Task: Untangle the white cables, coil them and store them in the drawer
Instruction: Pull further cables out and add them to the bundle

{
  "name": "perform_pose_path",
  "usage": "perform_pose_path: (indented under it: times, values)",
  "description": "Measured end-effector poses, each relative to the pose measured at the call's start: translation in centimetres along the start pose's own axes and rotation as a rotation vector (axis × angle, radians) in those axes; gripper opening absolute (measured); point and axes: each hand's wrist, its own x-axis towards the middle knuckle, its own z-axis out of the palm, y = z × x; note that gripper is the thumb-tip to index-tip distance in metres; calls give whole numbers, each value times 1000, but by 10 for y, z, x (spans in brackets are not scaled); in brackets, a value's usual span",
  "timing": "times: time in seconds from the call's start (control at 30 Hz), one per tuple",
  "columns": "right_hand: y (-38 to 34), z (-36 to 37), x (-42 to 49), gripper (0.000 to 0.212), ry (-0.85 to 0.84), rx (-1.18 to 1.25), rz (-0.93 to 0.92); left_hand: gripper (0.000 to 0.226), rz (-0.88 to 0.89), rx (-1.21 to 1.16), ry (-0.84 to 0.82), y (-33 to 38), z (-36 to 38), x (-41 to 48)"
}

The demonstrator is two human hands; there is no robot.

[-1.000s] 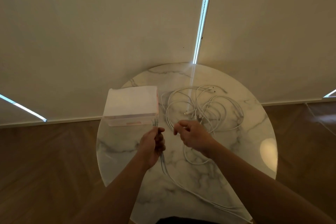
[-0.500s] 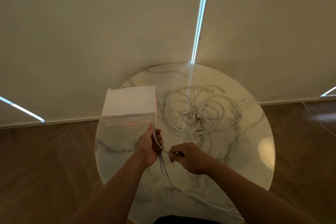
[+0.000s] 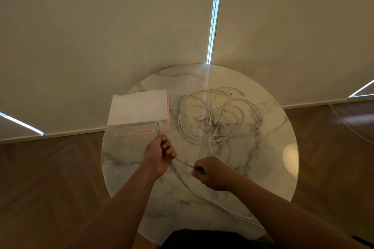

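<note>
Worktop: round, marble-patterned worktop (image 3: 263, 178) on a wood floor (image 3: 50, 178); its near edge lies under the person's forearms.
Right hand: right hand (image 3: 212, 174) is low over the near middle of the worktop, its grip pinched tight on a single strand (image 3: 183, 162).
Single strand: taut, running up and to the left from that pinch into the other fist.
Left hand: left hand (image 3: 158, 154) is a little farther off and to the left, its grip curled round a bundle of cables (image 3: 178, 176).
Bundle of cables: plug ends poke out above the fist and overlap the box's near right corner in view, though I cannot tell if they touch it; the tails trail toward the near right edge.
White cables: the white cables (image 3: 218, 119) lie in a loose tangle on the far right half, with loops reaching toward the right hand.
Drawer box: pale pink drawer box (image 3: 139, 113) sits at the far left, beside the tangle but apart from it.
Background: cream blinds (image 3: 101, 26) with bright gaps.
</note>
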Motion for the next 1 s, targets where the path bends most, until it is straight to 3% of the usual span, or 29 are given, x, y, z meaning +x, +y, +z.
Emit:
perform_pose_path:
  times: [0.23,0.3,0.37,0.4,0.47,0.57,0.6,0.63,0.77,0.8,0.9,1.0]
  values:
    - [46,-2,1,27,31,-223,60,40,34,17,31,6,-15,1]
    - [60,-5,2,32,128,-286,69,39,54,-5,51,12,-21,0]
    - [75,-5,6,23,329,-269,75,39,70,30,55,18,-24,-3]
    - [75,-6,9,15,435,-190,120,38,70,61,47,19,-24,-4]
    - [62,-14,15,20,556,170,306,38,46,102,21,16,-22,-9]
    - [39,-36,29,15,552,1320,622,38,-2,139,-10,8,-18,-14]
    - [37,-39,36,10,539,1576,694,38,-20,155,-15,5,-18,-16]
    - [37,-41,42,6,527,1609,776,37,-40,165,-24,4,-18,-18]
    - [42,-32,53,17,406,981,950,37,-90,144,-71,4,-20,-24]
    - [41,-26,55,13,356,991,941,38,-100,137,-83,5,-19,-26]
    - [36,-17,61,19,242,1437,925,38,-132,151,-106,6,-19,-33]
    - [43,-37,75,16,397,1626,878,38,-173,217,-102,6,-27,-38]
